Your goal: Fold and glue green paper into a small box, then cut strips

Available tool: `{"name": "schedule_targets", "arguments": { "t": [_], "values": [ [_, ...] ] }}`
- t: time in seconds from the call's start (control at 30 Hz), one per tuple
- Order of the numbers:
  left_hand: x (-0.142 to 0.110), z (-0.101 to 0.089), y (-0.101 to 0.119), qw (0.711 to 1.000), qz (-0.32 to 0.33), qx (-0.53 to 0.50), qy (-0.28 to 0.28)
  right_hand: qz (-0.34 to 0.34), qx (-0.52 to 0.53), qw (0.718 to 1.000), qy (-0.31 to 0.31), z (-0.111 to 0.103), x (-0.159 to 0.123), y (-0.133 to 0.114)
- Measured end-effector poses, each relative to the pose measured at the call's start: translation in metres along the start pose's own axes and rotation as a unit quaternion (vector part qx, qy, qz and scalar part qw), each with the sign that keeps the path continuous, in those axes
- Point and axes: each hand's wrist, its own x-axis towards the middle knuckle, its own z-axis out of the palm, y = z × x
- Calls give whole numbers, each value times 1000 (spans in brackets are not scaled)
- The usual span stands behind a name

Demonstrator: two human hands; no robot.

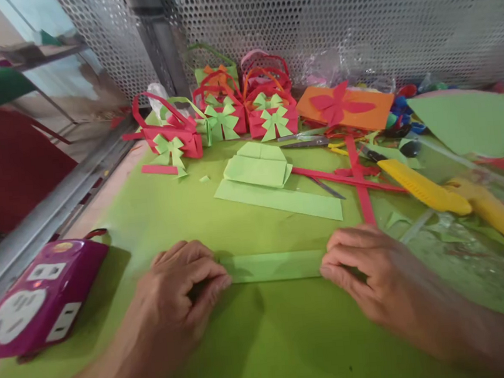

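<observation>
A folded strip of light green paper (274, 266) lies flat on the green sheet (256, 341) that covers the table. My left hand (183, 286) has its fingers curled and pinches the strip's left end. My right hand (367, 267) presses and pinches the right end in the same way. Only the middle of the strip shows between the two hands.
Folded green paper pieces (261, 170) lie further back, with red paper strips (359, 182) and scissors (307, 143). Several red paper baskets with green bows (222, 121) stand by the perforated wall. A purple power strip (36, 299) sits left, yellow glue guns (455, 194) right, an orange card (346, 107) behind.
</observation>
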Motion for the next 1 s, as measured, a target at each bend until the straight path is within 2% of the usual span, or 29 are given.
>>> {"name": "schedule_targets", "arguments": {
  "t": [0.3,0.47,0.77,1.0],
  "values": [
    [2,3,4,997,-9,73,7,-2,-94,995,-17,1,8,-3],
    [2,5,4,995,-2,99,7,-9,-138,990,16,5,7,-5],
    [0,7,7,993,7,120,6,-22,-148,989,17,4,9,-7],
    [1,7,8,993,1,117,9,-28,-148,989,-4,1,11,-6]
  ]
}}
